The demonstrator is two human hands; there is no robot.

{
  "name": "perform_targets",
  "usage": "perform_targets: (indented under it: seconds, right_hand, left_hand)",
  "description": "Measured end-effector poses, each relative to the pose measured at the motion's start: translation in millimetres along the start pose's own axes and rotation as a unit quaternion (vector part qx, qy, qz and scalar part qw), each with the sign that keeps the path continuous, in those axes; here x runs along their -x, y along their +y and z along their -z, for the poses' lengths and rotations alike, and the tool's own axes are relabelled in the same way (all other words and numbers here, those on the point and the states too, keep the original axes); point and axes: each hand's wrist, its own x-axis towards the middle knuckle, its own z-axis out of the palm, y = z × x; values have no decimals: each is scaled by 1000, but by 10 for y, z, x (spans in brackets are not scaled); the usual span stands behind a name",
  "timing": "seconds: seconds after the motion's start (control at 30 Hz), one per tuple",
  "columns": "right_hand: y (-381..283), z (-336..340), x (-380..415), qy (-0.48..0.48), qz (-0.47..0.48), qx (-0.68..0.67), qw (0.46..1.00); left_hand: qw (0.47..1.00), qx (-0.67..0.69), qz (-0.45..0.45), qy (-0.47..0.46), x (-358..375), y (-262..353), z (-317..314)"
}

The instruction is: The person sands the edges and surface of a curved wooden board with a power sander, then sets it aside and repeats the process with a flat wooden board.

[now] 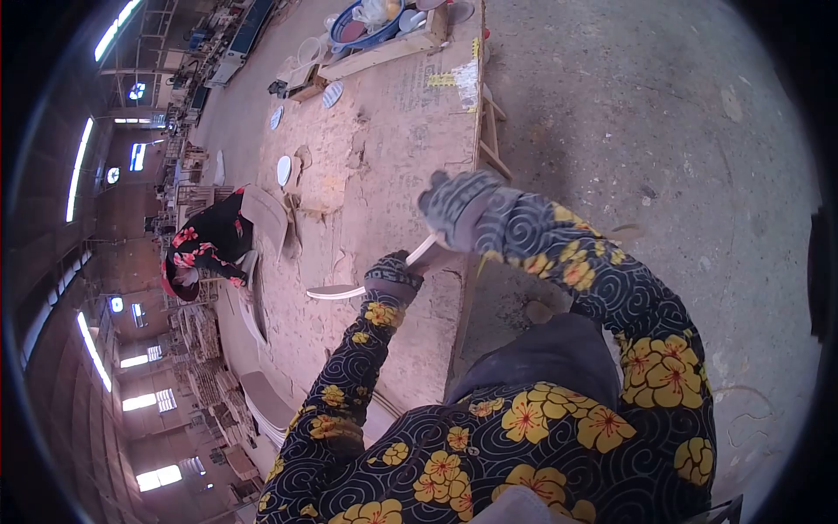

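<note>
A thin, curved wooden piece (336, 293) with a pale edge and a brownish face is held above the table. My left hand (393, 276), in a dark patterned glove, is closed around its middle. At its upper right end is my right hand (457, 208), in a grey patterned glove. Those fingers are curled and somewhat blurred, pressed on or round that end. Whether a small pad or sheet lies under them cannot be made out. Beneath both hands spreads the large worn wooden table (384, 157).
Several round discs, one a white disc (284, 170), lie on the table. A blue basket (336, 35) with assorted items stands at its far end, by a wooden tray (384, 58). Across the table, a person (209, 240) bends over curved panels. Stacked wood (205, 358) lies beyond.
</note>
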Motion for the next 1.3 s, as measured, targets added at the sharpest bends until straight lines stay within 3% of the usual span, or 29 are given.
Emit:
perform_targets:
  seconds: [0.23, 0.3, 0.33, 0.4, 0.5, 0.67, 1.0, 1.2, 1.3]
  right_hand:
    - [557, -112, -76, 16, 83, 6, 996]
    - [745, -92, 87, 25, 37, -92, 995]
    - [798, -93, 167, 4, -44, -221, 974]
    - [892, -105, 339, -6, -205, -460, 864]
    - [1196, -676, 408, 25, -212, -516, 829]
    - [1367, -1135, 572, -18, -215, -540, 814]
    - [1341, -1170, 455, -13, -201, -593, 780]
    - [1538, -1544, 580, -36, -256, -594, 762]
    - [1574, -1518, 627, -60, -257, -561, 785]
  left_hand:
    - [999, 20, -21, 46, 36, -73, -108]
    - [998, 17, -30, 47, 15, -83, -116]
    - [999, 16, -32, 38, 18, -60, -80]
    - [998, 17, -38, 40, 25, -27, -61]
    - [997, 13, -46, 55, 14, 1, -71]
    - [997, -18, -49, 60, 24, 1, -96]
    - [991, -12, -71, 109, 54, 31, -98]
    - [989, -10, -77, 124, 65, 66, -94]
    - [989, -8, -79, 127, 62, 49, -93]
